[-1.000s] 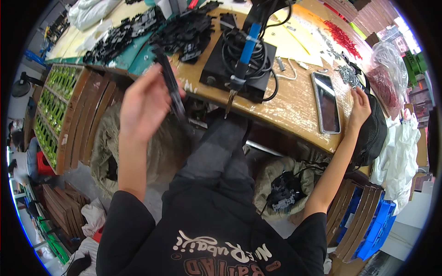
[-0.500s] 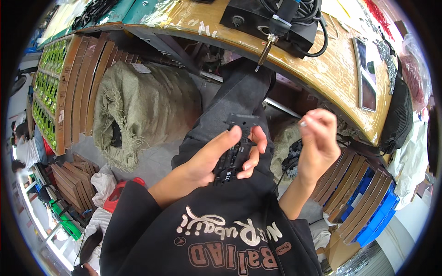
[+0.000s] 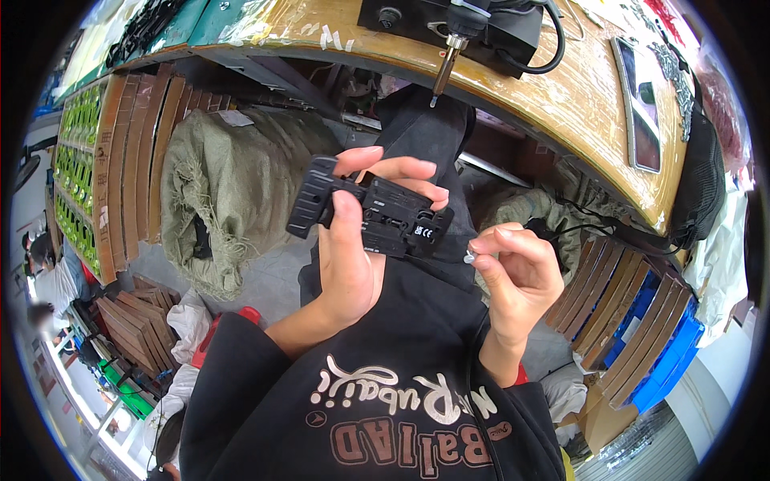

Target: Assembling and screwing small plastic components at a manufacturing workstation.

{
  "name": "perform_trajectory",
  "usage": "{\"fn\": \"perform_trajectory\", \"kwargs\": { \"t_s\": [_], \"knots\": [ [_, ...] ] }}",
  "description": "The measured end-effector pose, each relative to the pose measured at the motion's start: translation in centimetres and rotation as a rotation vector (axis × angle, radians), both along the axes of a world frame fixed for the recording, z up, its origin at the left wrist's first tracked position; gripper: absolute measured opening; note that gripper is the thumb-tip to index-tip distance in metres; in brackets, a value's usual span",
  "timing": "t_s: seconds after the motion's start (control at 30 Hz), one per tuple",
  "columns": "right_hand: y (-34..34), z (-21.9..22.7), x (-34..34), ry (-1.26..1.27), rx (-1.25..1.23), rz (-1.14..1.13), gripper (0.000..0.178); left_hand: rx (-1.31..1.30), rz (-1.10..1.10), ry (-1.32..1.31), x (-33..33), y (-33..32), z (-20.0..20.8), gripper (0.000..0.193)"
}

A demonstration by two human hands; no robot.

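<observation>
My left hand is wrapped round a black plastic device, thumb on its near face and fingers over its far edge. The device lies tilted, with a broad ribbed pad at its left end and a small white-printed label near its right end. Just right of it, my right hand pinches a tiny clear-white piece between thumb and fingertips. That piece is apart from the device and too small to make out exactly.
A soldering iron juts over the edge of the wooden workbench, beside a black box. A phone-like slab lies on the bench at right. A woven sack stands at left; stacked boards and blue trays are at lower right.
My left hand has raised and turned the black device, bringing its ribbed pad into view at the left. My right hand has come left and down, closer to the device, still pinching the piece.
</observation>
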State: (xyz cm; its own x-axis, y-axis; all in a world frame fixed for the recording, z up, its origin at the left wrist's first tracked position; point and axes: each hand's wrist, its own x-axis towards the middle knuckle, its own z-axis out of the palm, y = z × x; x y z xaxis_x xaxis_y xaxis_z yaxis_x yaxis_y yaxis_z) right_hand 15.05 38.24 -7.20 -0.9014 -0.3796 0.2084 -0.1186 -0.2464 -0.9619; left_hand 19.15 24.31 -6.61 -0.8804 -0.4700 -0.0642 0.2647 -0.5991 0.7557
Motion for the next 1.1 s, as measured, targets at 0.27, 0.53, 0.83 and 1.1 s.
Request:
{"fn": "perform_trajectory", "kwargs": {
  "t_s": [0.27, 0.53, 0.83, 1.1],
  "knots": [
    [-0.7, 0.3, 0.1, -0.049, 0.046, -0.06, 0.042, -0.035, -0.044, 0.118, 0.6, 0.1, 0.1, 0.044],
    [-0.3, 0.6, -0.3, -0.033, 0.039, -0.005, 0.047, -0.113, -0.047, 0.225, 0.4, -0.3, -0.4, 0.045],
    [-0.2, 1.1, -0.1, -0.006, 0.128, 0.0, 0.046, -0.329, -0.058, 0.381, 0.5, 0.0, -1.0, 0.045],
    [-0.3, 0.6, 0.3, 0.016, 0.117, -0.05, 0.044, -0.295, -0.1, 0.416, 0.3, -0.4, -0.9, 0.046]
  ]
}}
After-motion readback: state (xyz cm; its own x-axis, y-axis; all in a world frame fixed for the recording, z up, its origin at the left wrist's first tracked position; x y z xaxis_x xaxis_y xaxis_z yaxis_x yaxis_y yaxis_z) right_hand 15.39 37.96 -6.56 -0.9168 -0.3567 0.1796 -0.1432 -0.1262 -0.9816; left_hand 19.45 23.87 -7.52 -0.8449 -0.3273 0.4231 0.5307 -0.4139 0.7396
